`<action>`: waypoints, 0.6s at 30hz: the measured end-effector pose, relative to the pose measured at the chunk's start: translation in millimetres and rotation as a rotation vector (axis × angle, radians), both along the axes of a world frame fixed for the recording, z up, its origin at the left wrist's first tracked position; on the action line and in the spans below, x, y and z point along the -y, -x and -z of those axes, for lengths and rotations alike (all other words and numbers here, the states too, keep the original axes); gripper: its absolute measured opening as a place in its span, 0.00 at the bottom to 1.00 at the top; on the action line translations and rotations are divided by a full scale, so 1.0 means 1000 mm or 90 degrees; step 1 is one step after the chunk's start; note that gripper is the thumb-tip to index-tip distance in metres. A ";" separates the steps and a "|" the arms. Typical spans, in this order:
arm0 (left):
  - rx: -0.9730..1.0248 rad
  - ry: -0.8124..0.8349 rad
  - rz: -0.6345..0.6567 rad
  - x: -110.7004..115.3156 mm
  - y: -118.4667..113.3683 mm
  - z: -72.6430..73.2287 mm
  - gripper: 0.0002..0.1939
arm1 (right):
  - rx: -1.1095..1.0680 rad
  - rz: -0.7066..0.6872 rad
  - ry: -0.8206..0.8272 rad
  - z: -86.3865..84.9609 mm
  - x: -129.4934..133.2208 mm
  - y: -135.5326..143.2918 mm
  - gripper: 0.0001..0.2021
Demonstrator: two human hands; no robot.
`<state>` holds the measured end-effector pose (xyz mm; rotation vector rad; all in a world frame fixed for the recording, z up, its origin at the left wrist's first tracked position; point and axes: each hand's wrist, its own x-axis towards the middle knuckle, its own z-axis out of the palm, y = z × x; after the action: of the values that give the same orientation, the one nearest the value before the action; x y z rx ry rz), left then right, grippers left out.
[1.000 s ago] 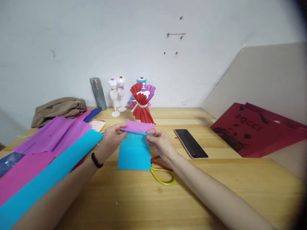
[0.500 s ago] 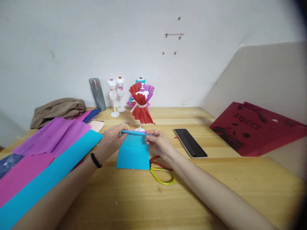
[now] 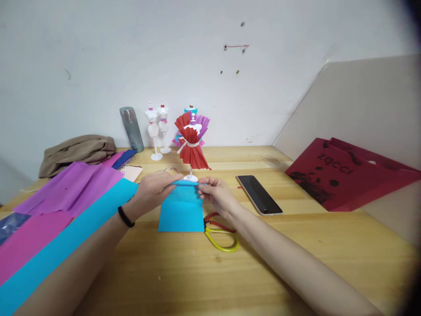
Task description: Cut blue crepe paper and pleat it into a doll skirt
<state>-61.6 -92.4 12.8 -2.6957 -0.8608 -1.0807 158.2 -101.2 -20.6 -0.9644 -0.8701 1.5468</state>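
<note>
A piece of blue crepe paper lies on the table in front of me, its far edge folded into a narrow strip. My left hand is closed on the left end of that folded edge, fingers along the top. My right hand pinches the right end between thumb and fingers. Just behind the fold stands a small dress form in a pleated red and purple paper dress with a white tie. Scissors with red and yellow handles lie by the paper's right edge, their blades hidden.
At left lie purple paper, a long blue sheet and brown cloth. A flask, bare dress forms and another dressed form stand near the wall. A phone and a red paper bag are at right.
My left fingers have shifted right and flattened over the folded edge, which now lies lower against the sheet. My right hand keeps its pinch. The whole view has moved slightly.
</note>
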 end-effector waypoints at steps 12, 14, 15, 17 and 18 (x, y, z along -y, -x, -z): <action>0.140 0.256 -0.080 -0.001 -0.004 0.000 0.07 | 0.114 -0.016 -0.041 0.000 0.001 0.000 0.13; 0.190 0.355 -0.108 0.000 -0.006 -0.002 0.07 | 0.173 0.008 -0.095 0.000 0.000 0.000 0.10; 0.219 0.404 -0.118 0.000 -0.007 -0.004 0.06 | 0.198 0.023 -0.118 0.001 -0.001 0.000 0.09; 0.278 0.503 -0.129 0.000 -0.008 -0.006 0.06 | 0.228 0.046 -0.143 0.003 -0.004 -0.001 0.08; 0.304 0.553 -0.130 0.000 -0.008 -0.007 0.07 | 0.233 0.052 -0.144 0.004 -0.005 -0.002 0.09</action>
<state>-53.9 -92.3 19.7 -2.8477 -2.0434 -1.6131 160.0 -96.1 -24.7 -1.1190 -1.2186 1.1889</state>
